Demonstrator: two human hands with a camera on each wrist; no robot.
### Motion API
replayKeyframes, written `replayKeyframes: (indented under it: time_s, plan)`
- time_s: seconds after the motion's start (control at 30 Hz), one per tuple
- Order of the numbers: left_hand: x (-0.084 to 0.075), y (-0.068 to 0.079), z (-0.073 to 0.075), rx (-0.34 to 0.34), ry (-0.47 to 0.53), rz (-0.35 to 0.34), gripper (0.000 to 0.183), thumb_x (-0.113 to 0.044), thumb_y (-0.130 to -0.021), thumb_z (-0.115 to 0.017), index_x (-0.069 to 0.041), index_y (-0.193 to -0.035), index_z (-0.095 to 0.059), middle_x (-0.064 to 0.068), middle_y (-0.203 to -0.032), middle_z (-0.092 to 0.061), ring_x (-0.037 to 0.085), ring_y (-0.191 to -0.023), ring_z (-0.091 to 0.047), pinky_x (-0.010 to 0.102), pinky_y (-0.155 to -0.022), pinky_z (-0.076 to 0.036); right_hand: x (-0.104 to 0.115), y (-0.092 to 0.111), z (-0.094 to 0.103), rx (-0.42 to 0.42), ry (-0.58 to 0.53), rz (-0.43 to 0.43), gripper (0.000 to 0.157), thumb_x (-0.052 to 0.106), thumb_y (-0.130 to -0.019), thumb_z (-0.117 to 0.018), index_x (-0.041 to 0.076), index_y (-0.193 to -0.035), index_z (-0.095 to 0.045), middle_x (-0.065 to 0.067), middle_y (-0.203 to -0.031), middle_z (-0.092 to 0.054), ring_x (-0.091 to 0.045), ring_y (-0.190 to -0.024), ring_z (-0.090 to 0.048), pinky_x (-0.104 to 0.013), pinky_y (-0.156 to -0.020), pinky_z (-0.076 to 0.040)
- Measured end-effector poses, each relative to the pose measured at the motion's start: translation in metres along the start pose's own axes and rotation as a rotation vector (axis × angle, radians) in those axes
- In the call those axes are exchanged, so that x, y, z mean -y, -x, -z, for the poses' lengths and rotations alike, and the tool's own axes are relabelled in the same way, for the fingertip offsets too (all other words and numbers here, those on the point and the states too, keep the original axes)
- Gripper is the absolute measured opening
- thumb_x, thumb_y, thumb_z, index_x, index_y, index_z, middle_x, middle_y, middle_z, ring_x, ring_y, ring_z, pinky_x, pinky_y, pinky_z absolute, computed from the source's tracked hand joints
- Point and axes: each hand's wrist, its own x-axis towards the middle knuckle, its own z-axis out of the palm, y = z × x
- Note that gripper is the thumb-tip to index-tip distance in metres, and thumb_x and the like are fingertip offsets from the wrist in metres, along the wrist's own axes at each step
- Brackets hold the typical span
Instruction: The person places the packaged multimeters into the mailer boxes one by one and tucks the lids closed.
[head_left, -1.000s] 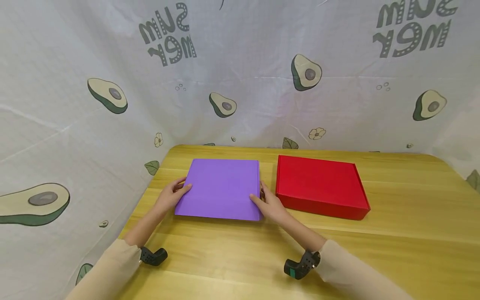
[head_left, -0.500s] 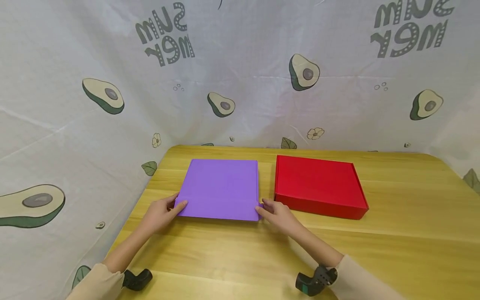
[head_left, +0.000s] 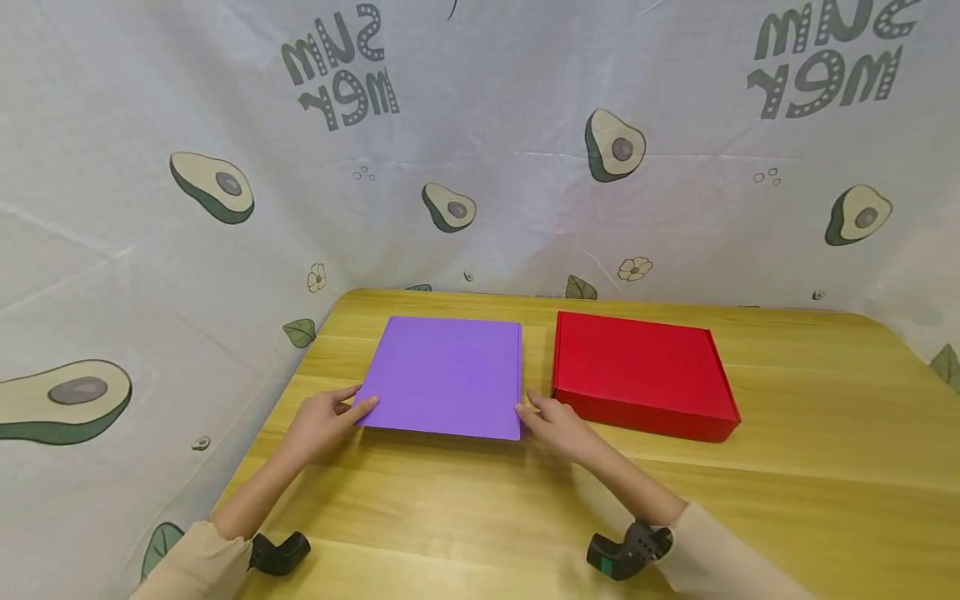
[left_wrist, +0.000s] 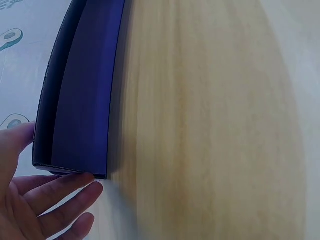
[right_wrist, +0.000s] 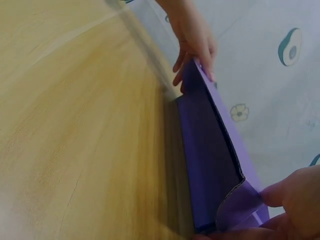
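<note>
A purple cardboard box (head_left: 444, 375) lies on the left part of the wooden table, its lid over the top. Its near side stands open in both wrist views, showing a dark inside (left_wrist: 82, 90). At the near left corner my left hand (head_left: 321, 423) holds the box, thumb on the lid and fingers against the side. My right hand (head_left: 558, 427) grips the near right corner, its thumb at the lid's edge. In the right wrist view that thumb presses a bent side flap (right_wrist: 237, 205). The fingertips under the lid are partly hidden in the head view.
A closed red box (head_left: 641, 371) lies just right of the purple one, close to my right hand. The wooden table (head_left: 450, 517) reaches back to a white avocado-print cloth (head_left: 525, 167) that hangs behind and along the left.
Both hands have slid along the sides towards me, from mid-side to the near corners. The crease across the lid's front part no longer shows, and the lid looks flat.
</note>
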Motion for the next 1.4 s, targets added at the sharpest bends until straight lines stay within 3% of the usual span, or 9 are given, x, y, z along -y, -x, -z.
replayKeyframes:
  time_s: [0.23, 0.37, 0.5, 0.67, 0.93, 1.07, 1.17, 1.3, 1.4]
  plan:
    - [0.000, -0.001, -0.002, -0.001, -0.023, 0.005, 0.069, -0.055, -0.086, -0.053, -0.002, -0.131, -0.051, 0.023, -0.108, -0.064, 0.037, -0.108, -0.057, 0.050, -0.088, -0.044, 0.001, -0.003, -0.001, -0.016, 0.034, 0.026, 0.049, 0.018, -0.096, -0.047, -0.018, -0.129, -0.039, -0.030, -0.123, -0.053, -0.034, -0.104, -0.060, -0.043, -0.086, -0.049]
    - [0.000, -0.001, -0.002, -0.001, -0.028, 0.003, 0.069, -0.055, -0.086, -0.053, -0.002, -0.131, -0.051, 0.023, -0.107, -0.064, 0.038, -0.107, -0.057, 0.050, -0.087, -0.045, -0.001, -0.004, 0.001, 0.004, 0.012, 0.019, 0.044, 0.021, -0.093, -0.053, -0.014, -0.119, -0.054, -0.021, -0.097, -0.067, -0.025, -0.079, -0.066, -0.034, -0.067, -0.053]
    - [0.000, -0.001, -0.002, -0.003, -0.029, 0.001, 0.070, -0.055, -0.087, -0.053, -0.001, -0.130, -0.051, 0.020, -0.103, -0.067, 0.037, -0.104, -0.059, 0.049, -0.083, -0.046, -0.005, -0.005, 0.005, 0.070, -0.103, -0.042, 0.036, 0.025, -0.091, -0.058, -0.007, -0.102, -0.067, -0.009, -0.076, -0.066, -0.016, -0.064, -0.060, -0.029, -0.061, -0.053]
    - [-0.001, -0.001, -0.001, -0.005, -0.034, 0.014, 0.070, -0.056, -0.086, -0.052, 0.000, -0.128, -0.053, 0.019, -0.103, -0.067, 0.036, -0.104, -0.059, 0.049, -0.083, -0.046, -0.007, -0.005, 0.009, 0.168, -0.282, -0.120, 0.039, 0.029, -0.092, -0.057, -0.009, -0.094, -0.066, -0.011, -0.080, -0.065, -0.018, -0.069, -0.064, -0.034, -0.066, -0.056]
    - [0.002, 0.001, -0.002, -0.010, -0.040, 0.039, 0.073, -0.062, -0.084, -0.051, -0.004, -0.126, -0.056, 0.017, -0.104, -0.067, 0.036, -0.104, -0.059, 0.050, -0.083, -0.045, -0.006, -0.005, 0.010, 0.233, -0.315, -0.131, 0.038, 0.026, -0.094, -0.053, -0.010, -0.091, -0.066, -0.010, -0.076, -0.065, -0.014, -0.066, -0.058, -0.035, -0.066, -0.055]
    - [0.006, 0.000, -0.004, -0.017, -0.053, 0.036, 0.072, -0.065, -0.082, -0.051, -0.005, -0.123, -0.059, 0.015, -0.104, -0.068, 0.033, -0.100, -0.061, 0.047, -0.080, -0.046, -0.008, -0.005, 0.004, 0.156, -0.200, -0.105, 0.036, 0.027, -0.093, -0.054, -0.006, -0.084, -0.067, -0.005, -0.068, -0.060, -0.013, -0.059, -0.056, -0.031, -0.061, -0.055]
    - [0.009, -0.003, -0.004, -0.011, -0.040, 0.028, 0.071, -0.063, -0.081, -0.054, -0.005, -0.121, -0.060, 0.012, -0.104, -0.067, 0.026, -0.092, -0.062, 0.040, -0.074, -0.048, -0.008, -0.003, -0.003, 0.002, -0.056, -0.033, 0.028, 0.025, -0.090, -0.060, -0.003, -0.087, -0.067, -0.005, -0.072, -0.062, -0.014, -0.061, -0.059, -0.028, -0.058, -0.053]
    - [0.010, -0.015, -0.002, 0.023, 0.121, 0.050, 0.071, -0.057, -0.084, -0.055, -0.003, -0.129, -0.052, 0.016, -0.122, -0.059, 0.029, -0.103, -0.059, 0.039, -0.083, -0.048, -0.006, -0.004, -0.012, -0.261, 0.138, 0.178, 0.034, 0.020, -0.082, -0.070, -0.002, -0.106, -0.060, -0.011, -0.095, -0.063, -0.021, -0.082, -0.061, -0.033, -0.071, -0.053]
    - [0.009, -0.029, -0.002, 0.066, 0.269, 0.057, 0.072, -0.052, -0.089, -0.051, 0.001, -0.136, -0.042, 0.020, -0.136, -0.046, 0.034, -0.122, -0.047, 0.044, -0.098, -0.040, -0.007, -0.010, -0.014, -0.321, 0.321, 0.359, 0.052, 0.022, -0.081, -0.071, -0.003, -0.123, -0.053, -0.017, -0.121, -0.055, -0.031, -0.111, -0.054, -0.042, -0.092, -0.046]
